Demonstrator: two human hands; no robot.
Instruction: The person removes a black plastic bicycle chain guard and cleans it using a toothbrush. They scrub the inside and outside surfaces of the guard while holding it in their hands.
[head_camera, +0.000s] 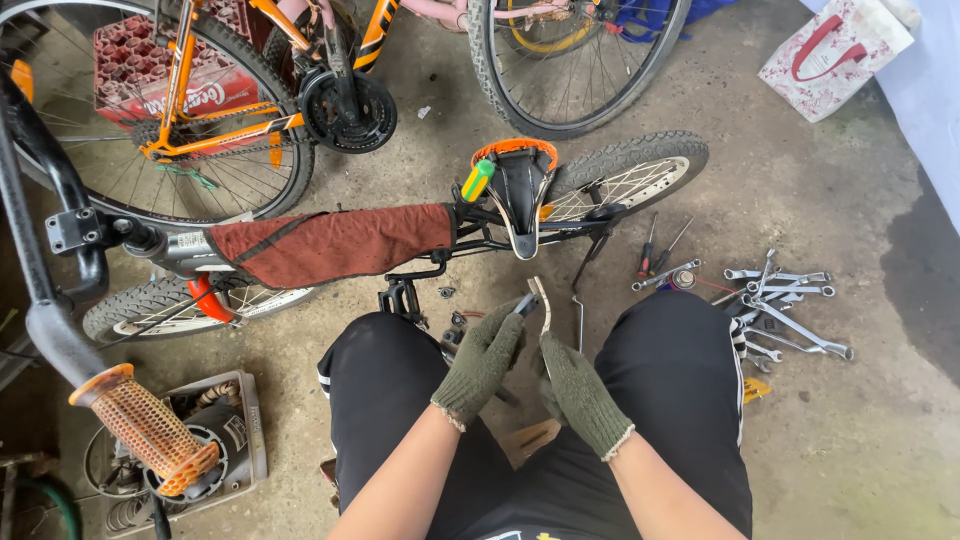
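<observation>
Thing in my hands: a thin, bent metal strip (543, 303) stands up between my knees, just in front of the small bike's seat (520, 195).
Left hand (482, 362): the green glove is closed around a dark tool (524, 304), and the tool's tip touches the strip.
Right hand (580, 392): the glove sits low by the strip's bottom end; I cannot tell if the fingers are closed on it.
Step now: I think I am working on the strip with the tool, bending or gripping it.
Next move needs: a firm hold low down and a slow, careful push, so the tool does not slip.
Small bike: it lies across the floor in front of me, with a red cloth (330, 243) over its frame.
Close by: wrenches (785, 300) lie spread on the floor at my right, and screwdrivers (660, 248) are near the back wheel.
In the way: the pedal (400, 297) and a handlebar grip (150, 425) crowd my left side.
</observation>
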